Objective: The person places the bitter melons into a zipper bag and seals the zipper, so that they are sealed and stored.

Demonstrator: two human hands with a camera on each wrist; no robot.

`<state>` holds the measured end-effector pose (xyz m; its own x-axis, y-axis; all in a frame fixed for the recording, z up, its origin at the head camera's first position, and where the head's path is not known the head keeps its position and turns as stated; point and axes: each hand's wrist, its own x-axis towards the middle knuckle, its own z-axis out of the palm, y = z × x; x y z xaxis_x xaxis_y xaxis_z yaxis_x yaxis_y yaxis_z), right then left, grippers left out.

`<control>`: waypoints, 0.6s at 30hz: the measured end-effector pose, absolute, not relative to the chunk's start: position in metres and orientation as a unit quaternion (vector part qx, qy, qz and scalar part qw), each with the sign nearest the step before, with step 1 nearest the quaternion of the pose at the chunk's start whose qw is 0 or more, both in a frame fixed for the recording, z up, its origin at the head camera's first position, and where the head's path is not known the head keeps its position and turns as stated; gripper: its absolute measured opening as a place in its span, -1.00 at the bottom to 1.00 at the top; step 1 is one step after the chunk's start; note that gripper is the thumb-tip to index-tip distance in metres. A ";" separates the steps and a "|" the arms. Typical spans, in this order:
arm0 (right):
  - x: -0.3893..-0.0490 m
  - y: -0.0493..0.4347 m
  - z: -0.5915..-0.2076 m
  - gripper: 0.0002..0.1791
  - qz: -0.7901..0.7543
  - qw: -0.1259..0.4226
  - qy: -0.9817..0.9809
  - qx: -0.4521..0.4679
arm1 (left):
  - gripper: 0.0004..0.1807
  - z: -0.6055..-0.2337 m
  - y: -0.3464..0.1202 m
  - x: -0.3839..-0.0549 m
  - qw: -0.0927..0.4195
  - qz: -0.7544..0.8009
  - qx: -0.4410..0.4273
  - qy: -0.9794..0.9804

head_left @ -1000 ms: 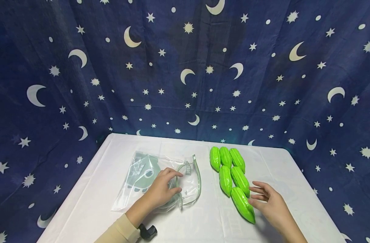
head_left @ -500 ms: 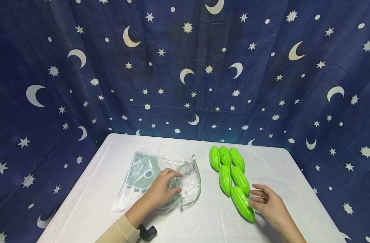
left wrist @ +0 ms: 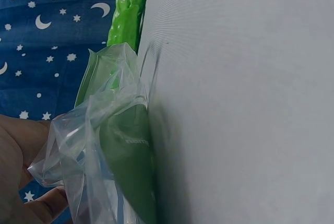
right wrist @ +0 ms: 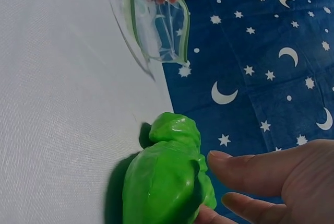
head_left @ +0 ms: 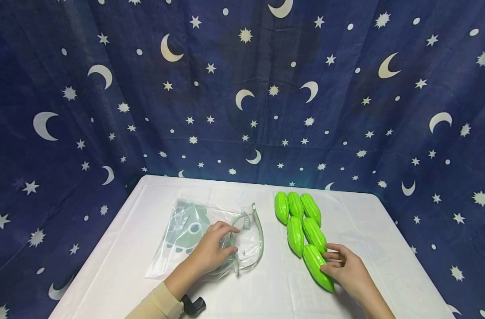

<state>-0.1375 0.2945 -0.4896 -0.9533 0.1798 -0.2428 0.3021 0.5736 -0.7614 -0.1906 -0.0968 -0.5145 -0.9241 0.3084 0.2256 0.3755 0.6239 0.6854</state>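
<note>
A clear zip bag (head_left: 246,241) with a dark green rim and a green cartoon print lies at the left of the table. My left hand (head_left: 212,248) holds the upper edge of its mouth, thumb and forefinger spread apart, so the mouth gapes to the right. On the right are several glossy, ridged green bitter melons (head_left: 295,237). My right hand (head_left: 347,268) is at the nearest bitter melon (head_left: 316,266). In the right wrist view the thumb (right wrist: 250,172) stands off from the bitter melon (right wrist: 156,187), while a fingertip reaches its far side, partly hidden.
The white table (head_left: 266,294) ends at the back against a dark blue curtain (head_left: 210,102) with moons and stars. A black device (head_left: 194,305) shows beside my left wrist. The other bitter melons lie in touching rows behind the nearest one.
My right hand has moved slightly left, closer in over the nearest bitter melon. The left hand and the bag have stayed where they were.
</note>
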 end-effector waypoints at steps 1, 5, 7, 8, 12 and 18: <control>-0.137 0.294 -0.490 -0.17 -0.442 0.070 0.883 0.139 | -0.48 -0.515 -0.097 -0.191 0.043 -0.390 -0.190 -0.900; -0.138 0.293 -0.491 -0.17 -0.449 0.074 0.879 0.144 | -0.49 -0.515 -0.097 -0.191 0.044 -0.387 -0.190 -0.901; -0.138 0.292 -0.492 -0.17 -0.457 0.077 0.874 0.148 | -0.49 -0.515 -0.097 -0.191 0.044 -0.387 -0.190 -0.901; -0.138 0.292 -0.492 -0.17 -0.460 0.080 0.872 0.150 | -0.49 -0.515 -0.097 -0.191 0.044 -0.387 -0.190 -0.901; -0.138 0.291 -0.494 -0.17 -0.465 0.085 0.867 0.156 | -0.49 -0.515 -0.097 -0.191 0.045 -0.387 -0.192 -0.901; -0.139 0.291 -0.495 -0.18 -0.458 0.087 0.871 0.153 | -0.49 -0.515 -0.098 -0.190 0.046 -0.385 -0.195 -0.901</control>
<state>-0.1390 0.2909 -0.4950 -0.9382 0.1865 -0.2916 0.3460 0.5334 -0.7719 -0.1903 -0.0978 -0.5151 -0.9196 0.3160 0.2333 0.3870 0.6271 0.6760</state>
